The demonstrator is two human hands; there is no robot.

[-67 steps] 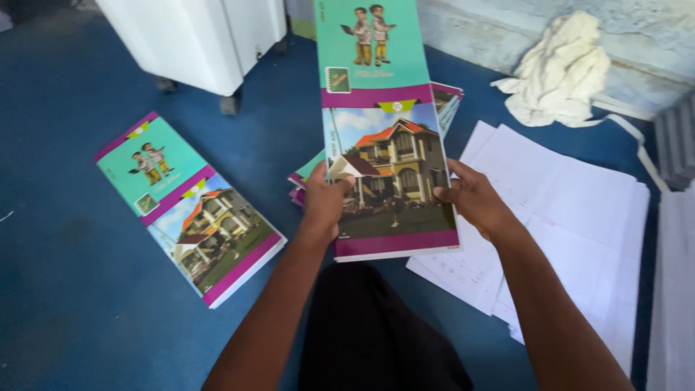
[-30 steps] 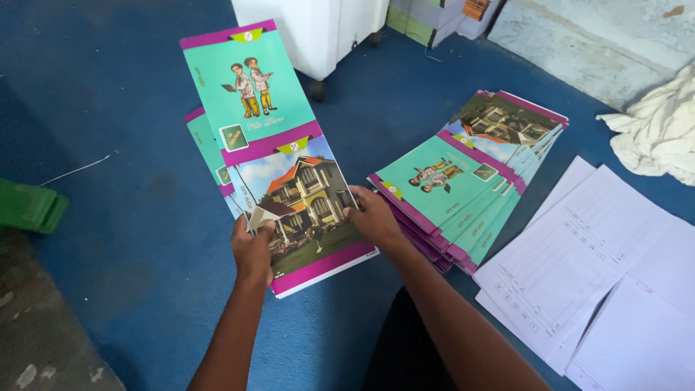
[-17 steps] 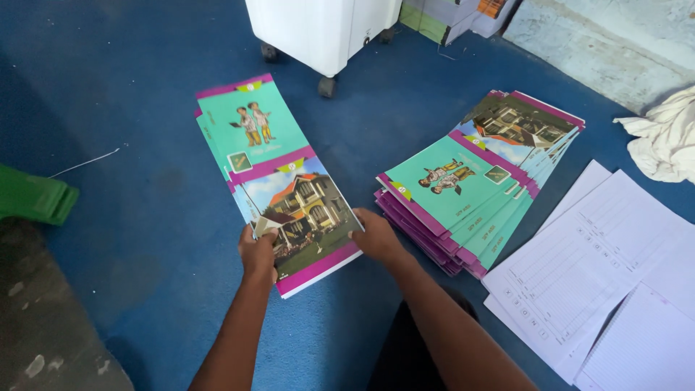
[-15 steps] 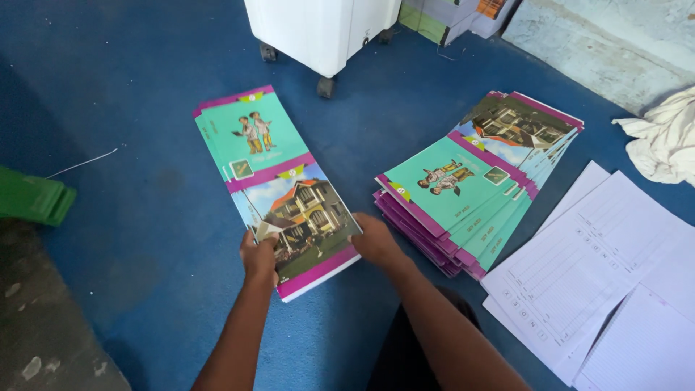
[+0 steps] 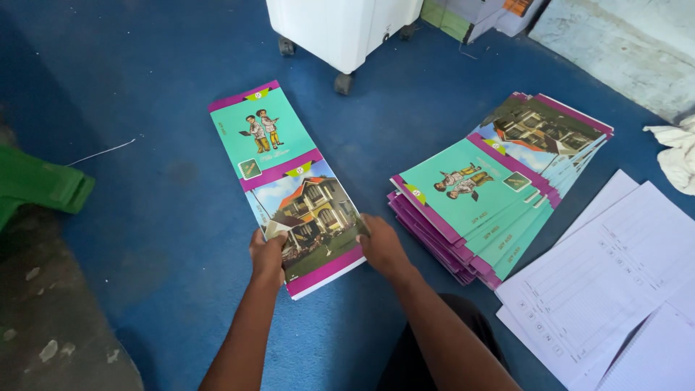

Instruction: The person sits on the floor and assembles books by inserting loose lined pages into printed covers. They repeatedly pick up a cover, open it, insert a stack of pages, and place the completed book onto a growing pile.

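A small stack of printed booklet covers [image 5: 289, 181], teal and purple with a house picture, lies flat on the blue floor [image 5: 159, 108]. My left hand [image 5: 268, 255] grips its near left corner. My right hand [image 5: 380, 245] presses on its near right edge. To the right sits a taller, fanned pile of the same covers [image 5: 492, 195], apart from my hands.
A white wheeled cabinet [image 5: 340, 29] stands just beyond the stack. Loose ruled white sheets [image 5: 615, 275] lie at the right, with a white cloth [image 5: 677, 156] past them. A green object [image 5: 36, 185] rests at the left, beside bare grey ground [image 5: 43, 318].
The covers were held up over the right pile, then carried left and lowered. They now lie flat on the small left stack, with both hands still at the near edge.
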